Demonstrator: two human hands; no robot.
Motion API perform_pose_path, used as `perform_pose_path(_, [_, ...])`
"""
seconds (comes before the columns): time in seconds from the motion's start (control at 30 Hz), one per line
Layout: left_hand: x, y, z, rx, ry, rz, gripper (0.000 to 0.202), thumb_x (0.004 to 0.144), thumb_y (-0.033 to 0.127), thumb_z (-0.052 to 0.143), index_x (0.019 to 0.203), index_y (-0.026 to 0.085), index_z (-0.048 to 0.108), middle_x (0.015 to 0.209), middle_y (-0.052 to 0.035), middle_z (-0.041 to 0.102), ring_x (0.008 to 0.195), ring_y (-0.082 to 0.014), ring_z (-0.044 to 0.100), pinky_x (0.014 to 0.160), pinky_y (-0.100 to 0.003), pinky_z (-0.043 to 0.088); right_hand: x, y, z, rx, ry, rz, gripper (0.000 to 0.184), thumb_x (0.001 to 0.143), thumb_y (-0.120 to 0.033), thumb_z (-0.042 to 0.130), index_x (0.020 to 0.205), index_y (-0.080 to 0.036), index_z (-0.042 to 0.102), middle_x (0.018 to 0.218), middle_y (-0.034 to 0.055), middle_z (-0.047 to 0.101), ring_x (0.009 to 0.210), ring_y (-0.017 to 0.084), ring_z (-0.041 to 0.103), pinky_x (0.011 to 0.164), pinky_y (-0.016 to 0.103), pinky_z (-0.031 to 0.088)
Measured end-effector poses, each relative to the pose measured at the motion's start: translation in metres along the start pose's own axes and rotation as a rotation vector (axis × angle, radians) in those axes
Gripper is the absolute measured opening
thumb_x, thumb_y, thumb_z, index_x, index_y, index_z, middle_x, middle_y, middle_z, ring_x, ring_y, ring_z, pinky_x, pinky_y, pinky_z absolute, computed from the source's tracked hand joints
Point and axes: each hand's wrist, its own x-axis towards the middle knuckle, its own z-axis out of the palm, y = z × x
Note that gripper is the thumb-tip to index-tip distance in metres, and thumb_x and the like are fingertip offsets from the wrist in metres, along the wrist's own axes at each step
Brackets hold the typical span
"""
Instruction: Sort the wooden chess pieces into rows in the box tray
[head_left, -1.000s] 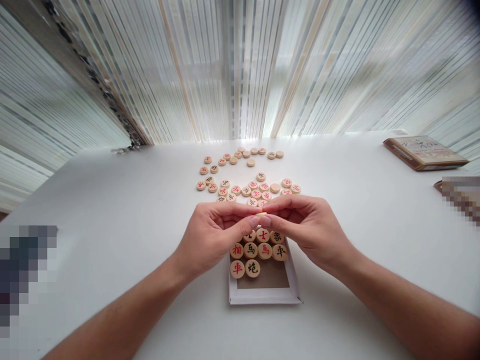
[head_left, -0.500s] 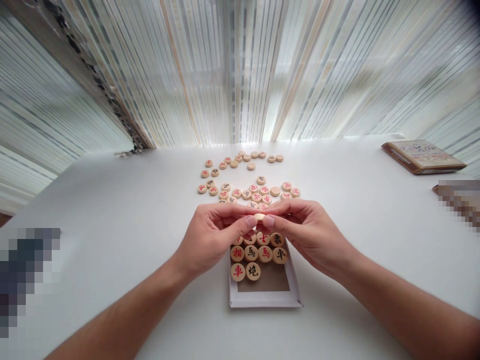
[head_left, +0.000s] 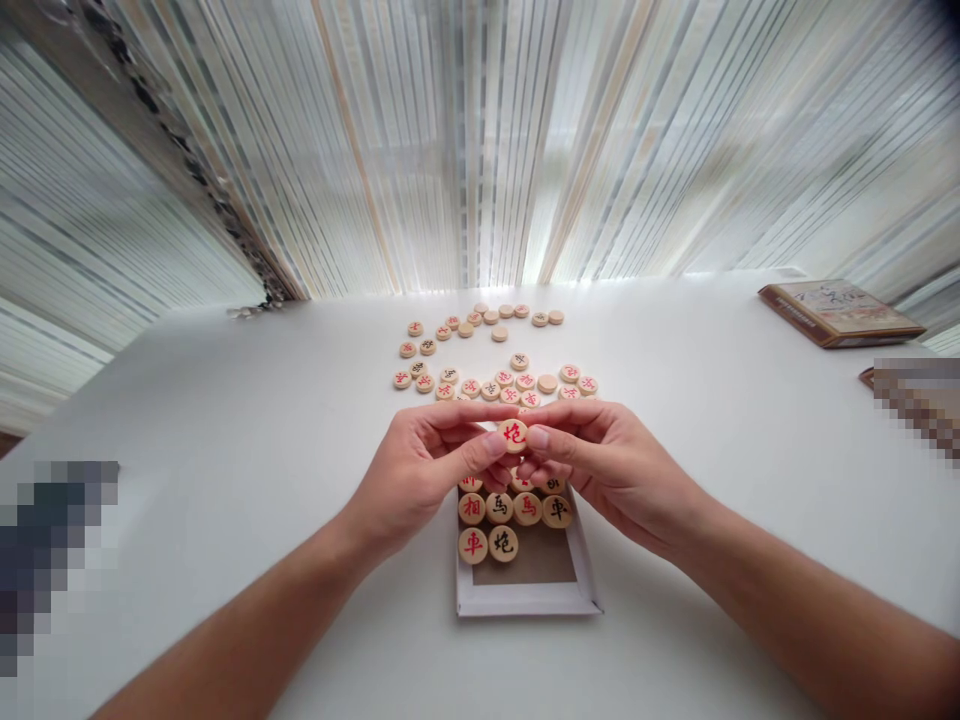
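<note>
Between the fingertips of my left hand [head_left: 439,455] and my right hand [head_left: 585,445] is a round wooden Chinese chess piece [head_left: 513,435] with a red character, its face turned toward me. Both hands are closed on its edges, thumbs in front. Just below them lies a shallow white box [head_left: 525,606] with a brown bottom. Rows of chess pieces with red or black characters lie in it, the nearest row holding a red piece [head_left: 473,546] and a black piece [head_left: 503,544] at the left. My fingers partly cover the box's far rows.
Many loose chess pieces [head_left: 520,361] are scattered on the white table [head_left: 300,400] beyond my hands, some face down. A flat brown box [head_left: 844,310] lies at the far right, near a pixelated item [head_left: 915,405]. A striped curtain [head_left: 465,150] hangs behind the table.
The chess piece in my fingers has tilted from edge-on to face me, so its red character now shows. My hands have stayed in nearly the same place.
</note>
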Motion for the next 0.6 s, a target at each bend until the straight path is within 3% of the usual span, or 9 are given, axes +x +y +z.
perform_pose_path(0.17, [0.0002,0.0024,0.0031,0.005,0.019,-0.005,0.032,0.088,0.025,0.091,0.119,0.019,0.085,0.084,-0.0051,0.086,0.075,-0.0138,0.081,0.076,-0.021,0.067,-0.0002,0.0012,-0.0001,0.019,-0.005,-0.002,0.021,0.084,-0.033,0.095,0.101,-0.023,0.089,0.089,0.0044,0.085,0.081,0.014,0.081,0.076,0.021,0.065])
perform_pose_path(0.37, [-0.0007,0.0045,0.0064,0.12,0.083,0.01,0.038,0.085,0.031,0.093,0.115,0.012,0.081,0.084,-0.0084,0.086,0.075,-0.0179,0.082,0.076,-0.026,0.068,0.0005,0.0032,-0.0012,-0.01,0.071,-0.007,0.03,0.072,-0.031,0.102,0.095,-0.021,0.087,0.088,0.006,0.085,0.079,0.018,0.082,0.074,0.026,0.066])
perform_pose_path(0.6, [-0.0027,0.0027,0.0066,0.172,0.123,0.053,0.036,0.075,0.023,0.1,0.105,0.013,0.082,0.079,-0.0074,0.085,0.073,-0.0214,0.083,0.071,-0.028,0.07,0.0004,0.0029,0.0005,-0.045,0.065,-0.091,0.03,0.069,-0.026,0.103,0.093,-0.02,0.086,0.089,0.0068,0.086,0.079,0.02,0.082,0.075,0.03,0.069])
